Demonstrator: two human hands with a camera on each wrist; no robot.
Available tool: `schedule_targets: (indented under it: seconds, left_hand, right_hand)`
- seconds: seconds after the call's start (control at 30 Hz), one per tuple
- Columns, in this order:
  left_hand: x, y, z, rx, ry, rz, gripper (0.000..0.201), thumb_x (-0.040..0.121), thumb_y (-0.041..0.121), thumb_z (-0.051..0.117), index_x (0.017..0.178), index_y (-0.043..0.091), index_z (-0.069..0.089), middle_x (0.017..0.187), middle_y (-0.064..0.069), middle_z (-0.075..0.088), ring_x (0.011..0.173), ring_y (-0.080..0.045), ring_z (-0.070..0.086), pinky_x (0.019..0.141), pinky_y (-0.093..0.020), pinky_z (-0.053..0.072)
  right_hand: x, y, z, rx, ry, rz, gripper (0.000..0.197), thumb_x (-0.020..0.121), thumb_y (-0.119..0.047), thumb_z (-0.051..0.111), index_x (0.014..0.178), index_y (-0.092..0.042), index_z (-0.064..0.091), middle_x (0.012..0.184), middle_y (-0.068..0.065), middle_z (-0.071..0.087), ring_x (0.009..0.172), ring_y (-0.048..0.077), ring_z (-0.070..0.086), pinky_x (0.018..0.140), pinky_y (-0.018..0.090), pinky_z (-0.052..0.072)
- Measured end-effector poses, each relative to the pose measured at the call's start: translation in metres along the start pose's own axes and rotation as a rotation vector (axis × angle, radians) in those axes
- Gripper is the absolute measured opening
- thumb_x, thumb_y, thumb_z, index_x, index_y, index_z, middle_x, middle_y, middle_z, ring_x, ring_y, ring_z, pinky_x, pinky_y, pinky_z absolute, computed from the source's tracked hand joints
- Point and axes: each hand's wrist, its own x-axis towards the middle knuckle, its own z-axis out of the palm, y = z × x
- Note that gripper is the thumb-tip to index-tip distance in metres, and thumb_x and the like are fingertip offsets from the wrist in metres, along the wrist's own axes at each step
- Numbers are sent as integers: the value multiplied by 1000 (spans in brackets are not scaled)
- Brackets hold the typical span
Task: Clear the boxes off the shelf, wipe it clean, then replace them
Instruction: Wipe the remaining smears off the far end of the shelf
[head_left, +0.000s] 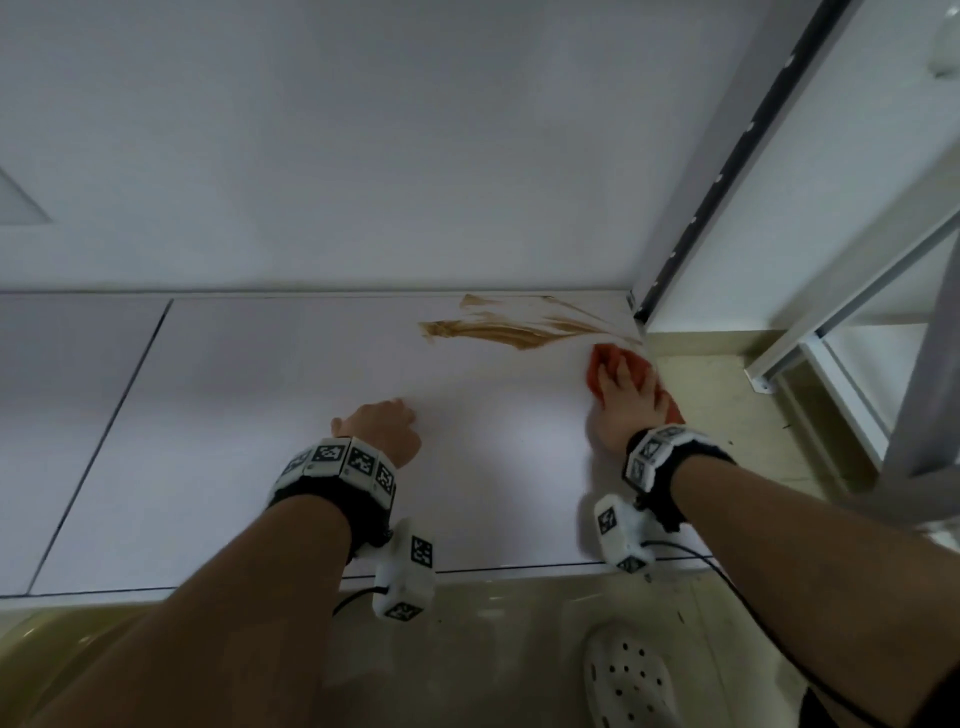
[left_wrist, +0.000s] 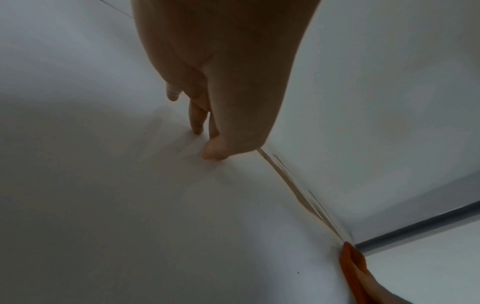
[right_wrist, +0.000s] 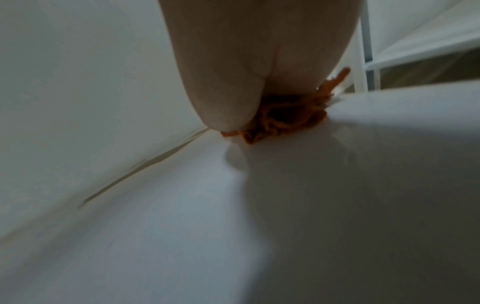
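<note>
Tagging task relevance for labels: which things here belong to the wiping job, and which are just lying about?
In the job:
right hand, pressing the orange cloth
brown smear
white shelf
left hand, fingertips resting on the shelf

Lying about:
white clog on the floor
metal rack

head: up high, looking down on the shelf (head_left: 249, 415)
wrists: low, skimming it toward the back wall (head_left: 363, 156)
shared: the brown smear (head_left: 493, 332)
</note>
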Motion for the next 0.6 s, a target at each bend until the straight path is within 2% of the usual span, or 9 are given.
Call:
schedule_targets:
  seconds: [0.13,0.23,0.33,0.43,0.5,0.6]
  left_hand:
    - [3,2,1,12,-21,-11,48,93,16,33,140,19,39,141,-4,45,131,-26,40,113,-47,25]
    - [6,2,3,12,-32,-5,44,92,17,33,135,17,45,137,-6,48,128,-28,43,111,-50,26]
    - [8,1,1,45,-56,-1,45,92,16,34,136,18,44,140,-5,46,130,-28,41,112,-51,26]
    - [13,-1,-1,64,-64,22,47,93,17,36,138,19,45,143,-5,43,133,-29,39,113,-49,27]
    - [16,-3,-3,79,-69,32,47,92,19,38,138,19,47,143,-5,44,132,-28,41,113,-45,31]
    - [22,-2,-6,91,-62,37,45,91,20,39,133,17,53,139,-6,49,127,-27,47,109,-41,37]
  right_hand:
    - [-21,-25,21,-11,42,-191,65,95,-19,34,151,-29,1,159,-5,-8,145,34,-9,117,52,1]
    - [-17,-37,25,-26,23,-257,68,94,-18,35,151,-31,1,159,-7,-8,145,33,-10,117,52,0]
    - [-2,-37,17,-40,2,-236,73,91,-16,38,150,-32,-1,158,-6,-10,145,31,-12,117,50,-2]
    - [19,-35,0,-31,-26,-150,74,92,-14,39,150,-34,-4,158,-7,-15,145,31,-14,117,50,-2]
    - [33,-31,-10,-28,-47,-96,77,92,-12,40,149,-33,-7,157,-7,-16,144,32,-15,117,51,-2]
    - [48,-22,-20,-10,-28,-39,72,94,-17,37,150,-32,-7,158,-6,-15,144,35,-13,117,53,0]
